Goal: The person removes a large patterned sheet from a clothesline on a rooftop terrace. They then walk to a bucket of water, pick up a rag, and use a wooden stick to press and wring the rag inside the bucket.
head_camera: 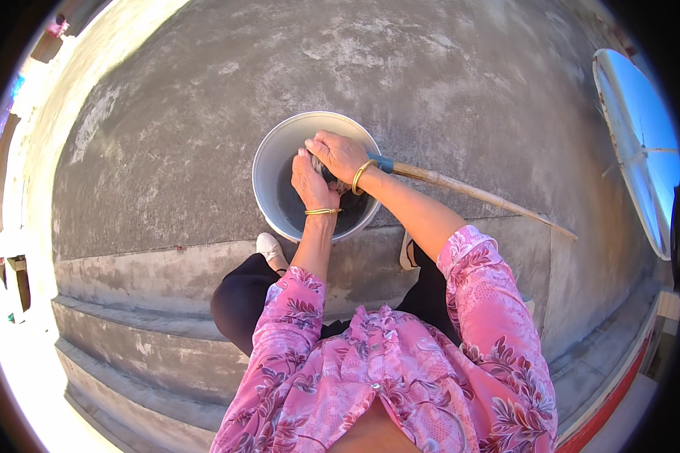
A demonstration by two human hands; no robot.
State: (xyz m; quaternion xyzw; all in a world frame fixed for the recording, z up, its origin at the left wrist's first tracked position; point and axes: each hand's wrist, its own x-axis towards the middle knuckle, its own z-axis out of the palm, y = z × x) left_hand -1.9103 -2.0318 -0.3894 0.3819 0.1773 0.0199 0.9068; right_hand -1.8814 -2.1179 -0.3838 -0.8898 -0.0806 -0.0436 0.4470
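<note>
A white plastic bucket [264, 164] stands in front of me on the concrete, with dark water [290, 198] inside. Over its mouth, my left hand [313, 184] and my right hand [340, 154] press together around the wet grey strands of a mop head [317, 165]. Most of the mop head is hidden by my fingers. A blue socket [382, 163] shows just behind my right hand, at the bucket's rim. From it a bamboo mop handle [476, 192] slopes out to the right. Each wrist wears a gold-coloured bangle.
Concrete steps [141, 328] descend toward me, and my feet flank the bucket on the upper edge. A grey concrete floor [204, 113] spreads beyond. At far right stands a satellite dish [629, 147]; bright sunlit ground [22, 368] lies at left.
</note>
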